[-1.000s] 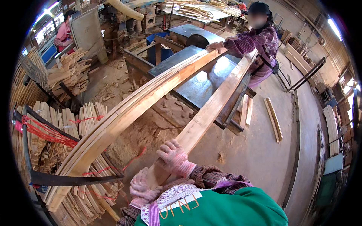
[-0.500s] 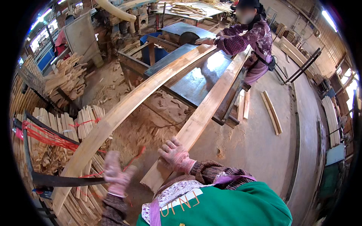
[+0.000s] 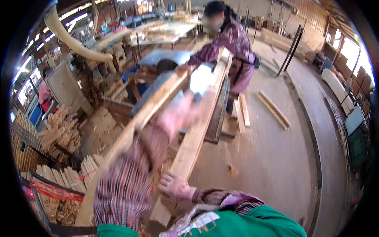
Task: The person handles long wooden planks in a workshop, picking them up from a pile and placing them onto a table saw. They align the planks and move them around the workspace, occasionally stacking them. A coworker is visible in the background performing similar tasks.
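My right hand (image 3: 175, 186), in a pale pink work glove, grips the near end of a long straight wooden board (image 3: 201, 136), its fingers curled over the top. The board runs away from me along the right side of a metal saw table (image 3: 158, 89). My left hand (image 3: 181, 112), gloved too, reaches far forward over the gap between this board and a second long board (image 3: 148, 114); motion smears its fingers, so I cannot tell whether it touches wood. My striped left sleeve hides part of the second board. Across the table, a person's hand (image 3: 183, 69) rests on the second board's far end.
A dark round saw blade (image 3: 166, 66) stands up from the table beside the person (image 3: 233, 43). Bundled wood strips (image 3: 63, 177) fill a metal rack at lower left, with scrap piles (image 3: 61, 132) behind. Loose wood pieces (image 3: 273, 110) lie on the floor at right.
My left arm has swung from low at the left to far forward between the boards. My right hand stays at the near end of its board. The whole view has shifted.
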### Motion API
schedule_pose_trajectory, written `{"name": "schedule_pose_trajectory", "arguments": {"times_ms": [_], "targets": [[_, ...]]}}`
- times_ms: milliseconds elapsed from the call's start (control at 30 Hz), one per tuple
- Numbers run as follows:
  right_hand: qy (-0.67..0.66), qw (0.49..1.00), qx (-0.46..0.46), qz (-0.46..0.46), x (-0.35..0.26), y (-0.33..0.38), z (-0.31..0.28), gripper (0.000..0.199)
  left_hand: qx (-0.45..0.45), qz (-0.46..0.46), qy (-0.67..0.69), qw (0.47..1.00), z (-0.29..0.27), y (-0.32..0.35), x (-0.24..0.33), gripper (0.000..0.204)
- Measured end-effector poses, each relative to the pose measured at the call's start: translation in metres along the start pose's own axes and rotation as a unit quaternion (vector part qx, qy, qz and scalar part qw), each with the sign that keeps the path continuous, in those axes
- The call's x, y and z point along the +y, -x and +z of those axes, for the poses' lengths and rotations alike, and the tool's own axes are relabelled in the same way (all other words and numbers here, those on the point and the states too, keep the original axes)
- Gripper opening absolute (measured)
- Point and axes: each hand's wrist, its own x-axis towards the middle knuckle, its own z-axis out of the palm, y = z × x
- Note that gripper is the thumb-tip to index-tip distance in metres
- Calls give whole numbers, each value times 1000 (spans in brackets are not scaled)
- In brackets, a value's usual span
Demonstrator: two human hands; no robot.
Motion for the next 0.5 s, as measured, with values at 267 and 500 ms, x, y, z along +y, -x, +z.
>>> {"name": "schedule_pose_trajectory", "arguments": {"times_ms": [267, 500], "targets": [[-82, 994, -8, -66, 11, 23, 1, 32, -9, 261, -192, 946, 137, -17, -52, 48], [-69, 993, 15, -93, 26, 1, 6, 28, 178, 49, -281, 942, 112, 135, -194, 71]]}}
